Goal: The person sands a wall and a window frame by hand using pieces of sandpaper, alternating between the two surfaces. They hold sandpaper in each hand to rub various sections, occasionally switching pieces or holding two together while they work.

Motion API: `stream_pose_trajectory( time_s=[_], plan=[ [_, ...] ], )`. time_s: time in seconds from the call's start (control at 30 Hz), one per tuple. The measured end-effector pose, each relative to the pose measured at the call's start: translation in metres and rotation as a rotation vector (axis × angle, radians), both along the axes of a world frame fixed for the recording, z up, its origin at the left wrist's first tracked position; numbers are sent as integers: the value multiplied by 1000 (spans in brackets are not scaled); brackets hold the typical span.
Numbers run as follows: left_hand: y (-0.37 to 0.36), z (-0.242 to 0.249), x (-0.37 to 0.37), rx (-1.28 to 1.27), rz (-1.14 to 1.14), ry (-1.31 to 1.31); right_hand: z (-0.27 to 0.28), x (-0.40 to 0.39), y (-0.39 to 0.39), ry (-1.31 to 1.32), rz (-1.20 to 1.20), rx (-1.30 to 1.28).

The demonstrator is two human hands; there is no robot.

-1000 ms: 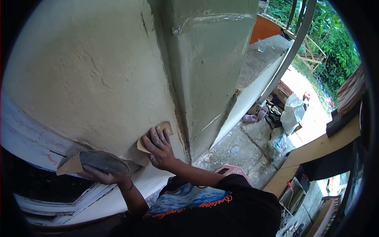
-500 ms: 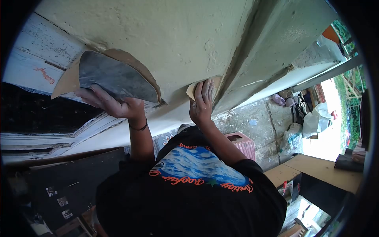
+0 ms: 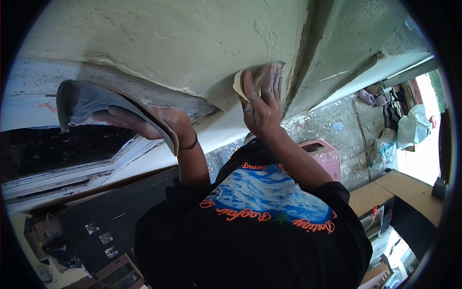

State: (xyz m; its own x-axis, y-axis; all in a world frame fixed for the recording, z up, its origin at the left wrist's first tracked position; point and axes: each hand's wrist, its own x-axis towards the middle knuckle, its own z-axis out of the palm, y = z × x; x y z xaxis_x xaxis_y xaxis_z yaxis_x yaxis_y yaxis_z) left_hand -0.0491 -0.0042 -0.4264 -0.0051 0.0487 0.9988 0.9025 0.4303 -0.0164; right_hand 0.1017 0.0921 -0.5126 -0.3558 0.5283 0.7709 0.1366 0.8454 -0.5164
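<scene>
My left hand [image 3: 172, 120] is closed on a large curved sheet of sandpaper [image 3: 85, 98], with its fingers on the grey face and the tan backing showing along one edge. The sheet stands off from the wall, near the window frame. Against the pale, uneven wall [image 3: 192, 38], my right hand [image 3: 263, 108] presses a smaller piece of sandpaper [image 3: 238, 85], its fingers laid over it. Pale dust coats the fingers of both hands.
A vertical groove [image 3: 308, 62] runs down the wall right of my right hand. The white window frame [image 3: 110, 166] is on the left. Below are a pink plastic stool [image 3: 327, 161], shoes [image 3: 382, 99], plastic bags [image 3: 413, 127] and a dark panel [image 3: 130, 204].
My right hand has moved up the wall with its sandpaper. The sheet in my left hand has tilted and sits lower in view. The whole view has shifted somewhat.
</scene>
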Motion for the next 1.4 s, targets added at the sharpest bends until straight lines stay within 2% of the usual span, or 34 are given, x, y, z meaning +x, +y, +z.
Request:
stream_pose_trajectory(
  time_s=[0.03, 0.13, 0.23, 0.3, 0.33, 0.47, 0.53, 0.6, 0.67, 0.73, 0.8, 0.87, 0.93, 1.0, 1.07, 1.1, 1.13, 1.23, 1.27, 1.33, 1.4],
  plan=[
    [-2, -1, -1, -4, 24, 3, 15, -2, 6, 73, 5, 7],
    [0, 3, 7, -57, 75, -5, 16, -6, 16, 48, -10, 42],
    [3, 10, 12, -59, 44, 19, -48, -4, 13, -47, 17, 56],
    [1, 3, 8, -23, 0, -41, -53, 2, 8, -102, 40, 49],
    [1, -1, 6, 20, -55, -95, -41, 3, 9, -109, 47, 41],
    [-2, 1, 5, 27, 3, -58, -12, -6, 14, 36, 35, 65],
    [0, 3, 14, 35, -149, -137, -24, -6, 14, -30, 41, 76],
    [-3, -2, 10, 57, -142, -111, -63, 1, 12, -102, 23, 115],
    [-6, -6, 16, 133, -185, -266, -90, 15, 7, -273, 133, 86],
    [-10, -3, 22, 166, -198, -276, -100, 30, -2, -328, 123, 68],
    [-16, 3, 27, 236, -220, -281, -98, 42, -8, -401, 178, -61],
    [-39, 2, 28, 206, -255, -380, -87, 49, -9, -388, 171, -85],
    [-45, 13, 45, 216, -138, -351, -83, 51, -6, -250, 205, -208],
    [-57, 29, 41, 261, -503, -183, -74, 56, -7, -163, 172, -259],
    [-60, 46, 45, 294, -531, -154, -63, 67, -7, -249, 238, -1004],
    [-62, 54, 45, 335, -556, -85, -62, 69, -7, -141, 255, -1217],
    [-65, 59, 46, 378, -576, -19, -70, 69, -6, -138, 241, -1219],
    [-74, 64, 44, 411, -660, -37, -91, 69, -8, 448, 348, -1685],
    [-78, 64, 43, 411, -666, -44, -92, 68, -11, 450, 337, -1685],
    [-81, 61, 42, 440, -614, -64, -96, 67, -15, 586, 212, -1959],
    [-91, 47, 28, 399, -600, -86, -100, 59, -22, 587, 155, -2013]
  ],
)
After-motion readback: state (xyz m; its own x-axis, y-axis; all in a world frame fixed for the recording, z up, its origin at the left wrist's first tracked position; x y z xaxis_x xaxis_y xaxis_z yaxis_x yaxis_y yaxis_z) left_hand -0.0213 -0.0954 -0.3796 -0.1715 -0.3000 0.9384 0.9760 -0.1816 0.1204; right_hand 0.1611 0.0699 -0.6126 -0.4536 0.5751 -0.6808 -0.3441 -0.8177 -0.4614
